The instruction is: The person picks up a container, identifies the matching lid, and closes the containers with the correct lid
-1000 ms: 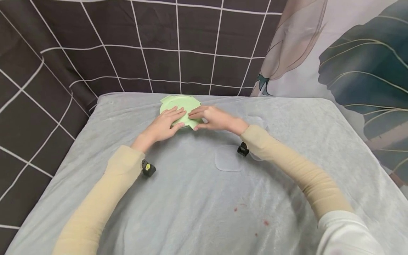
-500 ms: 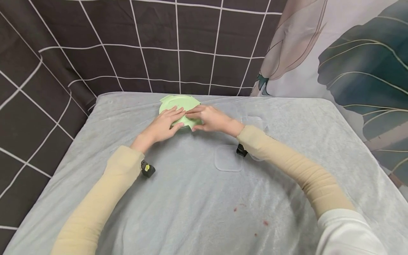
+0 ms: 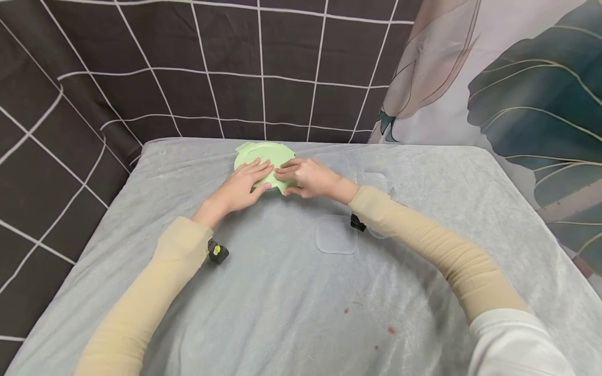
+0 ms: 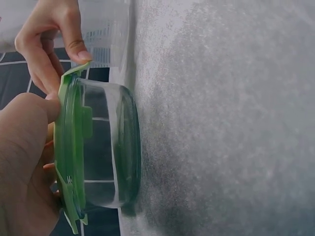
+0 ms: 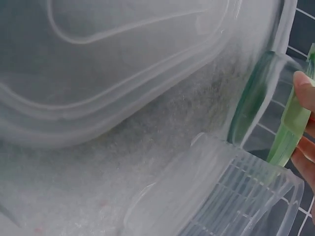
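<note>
A round glass food container [image 4: 106,147] with a light green snap lid [image 3: 265,154] stands upright near the table's back edge. My left hand [image 3: 237,185] lies across the left part of the lid with its fingers stretched out and its thumb at the near rim. On the right side, my right hand [image 3: 312,177] has its fingers bent on the lid's top. Its thumb is at a flap [image 4: 76,70] on the rim, so the flap sits between thumb and fingers. Part of the lid is hidden under both hands.
A clear square plastic lid or tray [image 3: 336,235] lies on the grey cloth [image 3: 263,292], near my right wrist. Behind my right forearm stands a clear ribbed plastic container [image 5: 236,191]. A dark checked curtain [image 3: 226,68] hangs behind the table.
My right hand has shifted slightly left and nearer along the lid's rim. The left hand and the container stay in place.
</note>
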`<state>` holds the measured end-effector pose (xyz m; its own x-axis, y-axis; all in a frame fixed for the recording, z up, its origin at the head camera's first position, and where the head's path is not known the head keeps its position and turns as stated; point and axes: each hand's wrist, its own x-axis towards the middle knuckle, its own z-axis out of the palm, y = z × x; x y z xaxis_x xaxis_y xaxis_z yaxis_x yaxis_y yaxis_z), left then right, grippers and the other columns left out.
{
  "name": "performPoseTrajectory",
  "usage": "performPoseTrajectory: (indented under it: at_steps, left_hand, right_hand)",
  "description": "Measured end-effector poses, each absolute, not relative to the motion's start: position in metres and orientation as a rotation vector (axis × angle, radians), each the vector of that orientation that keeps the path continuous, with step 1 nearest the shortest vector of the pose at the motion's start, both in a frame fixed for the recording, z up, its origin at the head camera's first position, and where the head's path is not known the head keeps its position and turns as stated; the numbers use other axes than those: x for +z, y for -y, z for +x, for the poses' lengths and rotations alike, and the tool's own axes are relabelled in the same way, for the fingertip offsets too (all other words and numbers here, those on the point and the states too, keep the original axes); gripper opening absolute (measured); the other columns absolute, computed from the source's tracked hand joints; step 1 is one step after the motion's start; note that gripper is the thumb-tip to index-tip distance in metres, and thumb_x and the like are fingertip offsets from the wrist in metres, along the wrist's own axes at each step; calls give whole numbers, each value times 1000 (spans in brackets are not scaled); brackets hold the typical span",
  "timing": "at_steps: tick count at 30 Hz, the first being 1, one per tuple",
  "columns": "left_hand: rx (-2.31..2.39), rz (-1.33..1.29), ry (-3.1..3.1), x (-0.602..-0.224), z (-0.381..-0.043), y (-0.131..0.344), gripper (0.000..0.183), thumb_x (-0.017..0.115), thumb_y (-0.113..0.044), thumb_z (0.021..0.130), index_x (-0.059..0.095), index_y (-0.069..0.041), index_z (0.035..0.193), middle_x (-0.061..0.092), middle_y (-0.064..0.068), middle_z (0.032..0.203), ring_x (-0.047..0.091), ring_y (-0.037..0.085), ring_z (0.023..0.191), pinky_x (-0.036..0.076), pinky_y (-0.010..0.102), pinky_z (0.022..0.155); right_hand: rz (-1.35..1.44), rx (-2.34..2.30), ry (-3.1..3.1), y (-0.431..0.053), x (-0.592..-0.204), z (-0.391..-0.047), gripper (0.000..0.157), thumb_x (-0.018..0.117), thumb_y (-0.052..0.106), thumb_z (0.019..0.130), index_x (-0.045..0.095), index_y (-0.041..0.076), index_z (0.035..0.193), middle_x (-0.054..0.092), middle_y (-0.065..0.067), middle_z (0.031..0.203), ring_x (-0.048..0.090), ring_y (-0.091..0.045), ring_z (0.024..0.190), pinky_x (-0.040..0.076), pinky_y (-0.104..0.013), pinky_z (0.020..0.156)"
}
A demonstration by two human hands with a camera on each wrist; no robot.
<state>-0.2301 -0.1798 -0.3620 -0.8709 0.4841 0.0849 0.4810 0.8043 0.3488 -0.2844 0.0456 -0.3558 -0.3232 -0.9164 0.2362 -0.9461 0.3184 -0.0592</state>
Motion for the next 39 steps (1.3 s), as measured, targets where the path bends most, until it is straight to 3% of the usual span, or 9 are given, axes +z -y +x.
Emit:
performPoseTrajectory:
  at_steps: [21, 39]
  left_hand:
    - [554, 770, -2998, -363, -227, 176, 54, 44, -33, 101, 36, -9, 148, 29, 8, 157, 17, 31, 149, 12, 55, 121]
    - [498, 546, -3078, -361, -211, 155, 55, 41, -34, 101, 36, -6, 148, 31, 13, 156, 19, 36, 147, 16, 58, 119]
  right_hand:
    - [1632, 262, 2393, -41, -358, -281, 39, 73, 21, 84, 67, 5, 120, 66, -7, 123, 61, -28, 116, 53, -41, 96]
    - [1682, 414, 2528, -46, -348, -287, 38, 76, 20, 82, 69, 8, 118, 66, -9, 123, 60, -28, 119, 48, -42, 103]
